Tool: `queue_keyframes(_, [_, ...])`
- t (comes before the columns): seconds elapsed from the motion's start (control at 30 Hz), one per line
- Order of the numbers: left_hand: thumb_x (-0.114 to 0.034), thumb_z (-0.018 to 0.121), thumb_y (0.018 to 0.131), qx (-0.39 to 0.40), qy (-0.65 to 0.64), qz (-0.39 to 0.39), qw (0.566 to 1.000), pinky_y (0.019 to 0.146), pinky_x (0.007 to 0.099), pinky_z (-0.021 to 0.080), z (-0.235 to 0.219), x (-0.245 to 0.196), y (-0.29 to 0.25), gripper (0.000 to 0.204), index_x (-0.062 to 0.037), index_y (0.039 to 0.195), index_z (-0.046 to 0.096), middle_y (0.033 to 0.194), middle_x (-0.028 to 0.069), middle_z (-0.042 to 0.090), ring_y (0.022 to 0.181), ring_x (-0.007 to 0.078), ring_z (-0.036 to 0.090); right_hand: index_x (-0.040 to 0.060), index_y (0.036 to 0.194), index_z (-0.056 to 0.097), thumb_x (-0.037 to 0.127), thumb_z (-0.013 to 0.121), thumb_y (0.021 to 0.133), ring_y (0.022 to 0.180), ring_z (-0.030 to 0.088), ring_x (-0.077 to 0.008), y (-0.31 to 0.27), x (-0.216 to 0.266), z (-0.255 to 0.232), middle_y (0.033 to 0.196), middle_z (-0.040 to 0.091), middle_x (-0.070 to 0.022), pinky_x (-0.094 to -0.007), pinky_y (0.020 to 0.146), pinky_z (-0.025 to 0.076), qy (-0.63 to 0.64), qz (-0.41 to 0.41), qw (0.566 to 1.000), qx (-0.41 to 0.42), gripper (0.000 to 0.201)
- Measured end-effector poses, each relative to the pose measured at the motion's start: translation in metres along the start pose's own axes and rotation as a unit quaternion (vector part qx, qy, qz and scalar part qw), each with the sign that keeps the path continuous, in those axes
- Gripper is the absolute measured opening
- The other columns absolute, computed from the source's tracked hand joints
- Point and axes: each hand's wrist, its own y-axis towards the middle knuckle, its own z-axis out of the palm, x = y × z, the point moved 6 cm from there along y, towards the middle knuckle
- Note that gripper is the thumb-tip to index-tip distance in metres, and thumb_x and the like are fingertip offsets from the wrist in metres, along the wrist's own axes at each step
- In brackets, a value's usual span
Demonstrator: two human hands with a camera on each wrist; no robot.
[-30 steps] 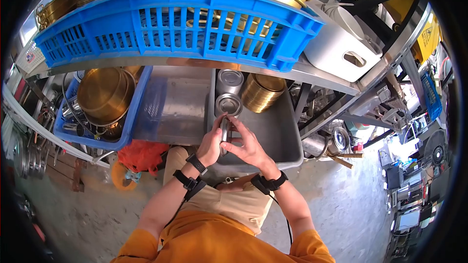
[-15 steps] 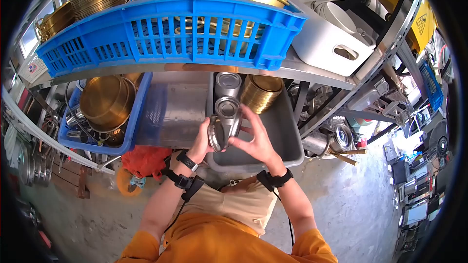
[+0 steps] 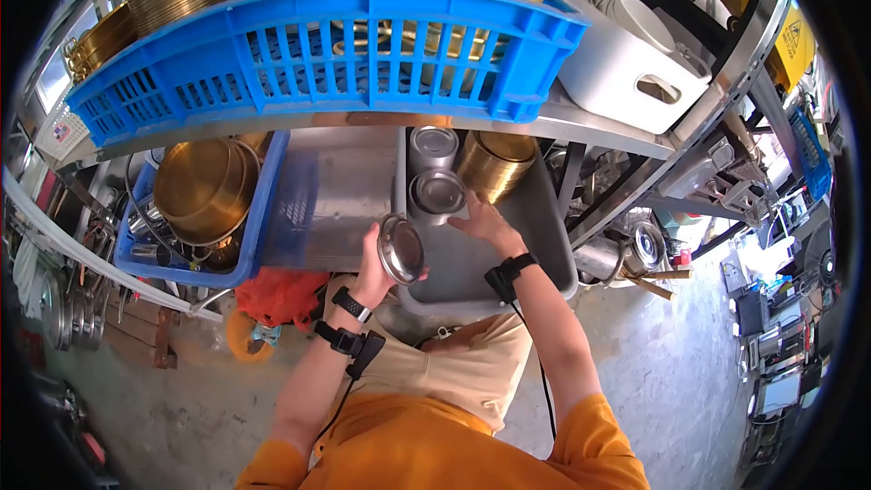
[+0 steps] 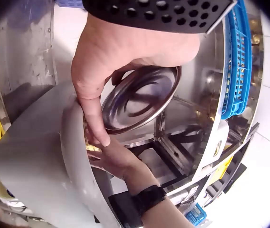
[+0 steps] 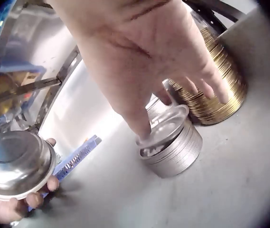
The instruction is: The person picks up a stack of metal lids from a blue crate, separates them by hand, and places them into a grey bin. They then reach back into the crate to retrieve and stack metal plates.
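My left hand (image 3: 367,279) holds a shallow round silver metal dish (image 3: 402,249) on edge in front of the grey tub (image 3: 535,259). Its fingers and thumb lie about the rim, as the left wrist view also shows. My right hand (image 3: 488,225) reaches down into the tub at a stack of silver dishes (image 5: 177,156). Thumb and fingers pinch the top dish (image 5: 168,127), which sits tilted, one side raised off the stack. Behind it stand a second silver stack (image 3: 434,145) and a stack of gold-coloured dishes (image 3: 497,168).
A metal shelf edge (image 3: 617,134) runs above the tub, carrying a blue crate (image 3: 363,100) and a white bin (image 3: 626,91). Left of the tub are a bare metal tray (image 3: 331,191) and a blue basket (image 3: 181,268) with gold pots. Red plastic (image 3: 286,295) lies below.
Both hands were together on silver dishes and have parted. The left hand keeps one dish, turned face outward. My right hand has moved forward to the silver stack and tilted its top dish.
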Motion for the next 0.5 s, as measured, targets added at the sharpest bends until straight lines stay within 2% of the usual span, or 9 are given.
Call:
queue_keyframes(0.03, [-0.074, 0.025, 0.096, 0.003, 0.002, 0.005, 1.000, 0.079, 0.0503, 0.061, 0.000, 0.000, 0.001, 0.080, -0.0083, 0.134, 0.050, 0.109, 0.0192, 0.067, 0.092, 0.0387, 0.071, 0.0028, 0.154, 0.031, 0.048, 0.071, 0.087, 0.140, 0.041, -0.0463, 0.000, 0.000, 0.005, 0.149, 0.040, -0.0350, -0.0475, 0.115, 0.037, 0.013, -0.011, 0.999, 0.042, 0.091])
queue_keyframes(0.07, [-0.074, 0.025, 0.096, -0.001, 0.001, 0.002, 1.000, 0.079, 0.0503, 0.061, 0.000, 0.001, 0.001, 0.080, -0.0083, 0.134, 0.050, 0.109, 0.0192, 0.067, 0.092, 0.0387, 0.071, 0.0028, 0.154, 0.031, 0.048, 0.071, 0.087, 0.140, 0.041, -0.0463, -0.001, -0.002, 0.008, 0.149, 0.040, -0.0350, -0.0475, 0.115, 0.037, 0.015, -0.010, 0.999, 0.047, 0.091])
queue_keyframes(0.13, [-0.074, 0.025, 0.096, -0.029, -0.005, -0.004, 1.000, 0.080, 0.0498, 0.060, 0.003, -0.003, -0.002, 0.081, -0.0068, 0.131, 0.053, 0.108, 0.0186, 0.067, 0.093, 0.0382, 0.071, 0.0027, 0.152, 0.036, 0.047, 0.071, 0.087, 0.139, 0.043, -0.0448, -0.006, 0.002, 0.006, 0.148, 0.042, -0.0344, -0.0458, 0.115, 0.038, 0.027, -0.029, 0.999, 0.024, 0.086])
queue_keyframes(0.27, [-0.075, 0.026, 0.095, -0.026, 0.012, -0.013, 1.000, 0.082, 0.0507, 0.060, 0.003, -0.002, -0.002, 0.084, -0.0044, 0.129, 0.054, 0.107, 0.0183, 0.068, 0.093, 0.0383, 0.071, 0.0026, 0.152, 0.037, 0.046, 0.070, 0.087, 0.138, 0.045, -0.0433, -0.004, 0.001, 0.007, 0.150, 0.041, -0.0337, -0.0446, 0.113, 0.040, 0.027, -0.022, 0.999, 0.038, 0.085])
queue_keyframes(0.37, [-0.076, 0.025, 0.095, -0.041, 0.013, -0.018, 0.999, 0.082, 0.0504, 0.060, 0.005, -0.002, -0.004, 0.085, -0.0038, 0.130, 0.054, 0.105, 0.0186, 0.068, 0.093, 0.0379, 0.071, 0.0025, 0.151, 0.039, 0.046, 0.069, 0.089, 0.135, 0.048, -0.0431, -0.007, 0.009, 0.006, 0.144, 0.048, -0.0319, -0.0446, 0.110, 0.042, 0.007, -0.029, 0.998, 0.054, 0.082])
queue_keyframes(0.4, [-0.076, 0.025, 0.095, -0.041, 0.012, -0.017, 0.999, 0.082, 0.0504, 0.060, 0.001, 0.000, -0.003, 0.085, -0.0038, 0.130, 0.054, 0.105, 0.0186, 0.068, 0.093, 0.0379, 0.071, 0.0027, 0.150, 0.040, 0.048, 0.067, 0.090, 0.131, 0.051, -0.0427, -0.011, 0.016, 0.003, 0.139, 0.053, -0.0309, -0.0449, 0.109, 0.043, 0.023, -0.054, 0.997, 0.042, 0.080])
queue_keyframes(0.47, [-0.075, 0.026, 0.095, -0.009, -0.004, -0.013, 1.000, 0.082, 0.0490, 0.061, -0.005, 0.005, 0.002, 0.085, -0.0043, 0.132, 0.053, 0.112, 0.0169, 0.067, 0.093, 0.0374, 0.071, 0.0029, 0.150, 0.041, 0.050, 0.066, 0.091, 0.128, 0.055, -0.0423, -0.023, 0.038, -0.006, 0.134, 0.058, -0.0300, -0.0453, 0.108, 0.044, 0.038, -0.081, 0.995, 0.030, 0.079])
queue_keyframes(0.5, [-0.075, 0.026, 0.095, -0.011, -0.005, -0.012, 1.000, 0.082, 0.0490, 0.061, -0.003, 0.003, 0.001, 0.085, -0.0043, 0.132, 0.053, 0.112, 0.0169, 0.067, 0.093, 0.0374, 0.071, 0.0030, 0.149, 0.042, 0.052, 0.065, 0.092, 0.123, 0.058, -0.0415, -0.037, 0.061, -0.018, 0.127, 0.061, -0.0287, -0.0455, 0.105, 0.046, 0.151, -0.096, 0.983, 0.033, 0.078])
